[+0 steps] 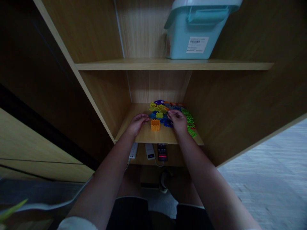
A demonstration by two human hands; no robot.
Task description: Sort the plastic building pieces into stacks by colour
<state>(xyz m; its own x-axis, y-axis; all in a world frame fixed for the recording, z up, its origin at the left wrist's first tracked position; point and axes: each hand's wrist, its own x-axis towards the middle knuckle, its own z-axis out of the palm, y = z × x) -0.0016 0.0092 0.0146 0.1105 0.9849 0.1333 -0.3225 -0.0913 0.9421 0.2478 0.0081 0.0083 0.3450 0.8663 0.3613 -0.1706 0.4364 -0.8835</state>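
A heap of small plastic building pieces (165,110) in yellow, blue, purple, orange and green lies on the lower wooden shelf (165,135). An orange box-shaped assembly (155,125) stands apart at the heap's front edge. My left hand (137,123) rests on the shelf just left of the orange assembly, fingers curled, with nothing visible in them. My right hand (177,120) reaches into the heap's front, fingers bent over blue and yellow pieces; whether it grips one is hidden. A row of green pieces (190,124) runs along the right of that hand.
A pale blue lidded storage bin (196,30) with a label stands on the upper shelf (172,65). Below the lower shelf lie a white power strip (133,150), a white device (150,151) and a dark device with red lights (162,152). Wooden cabinet walls close both sides.
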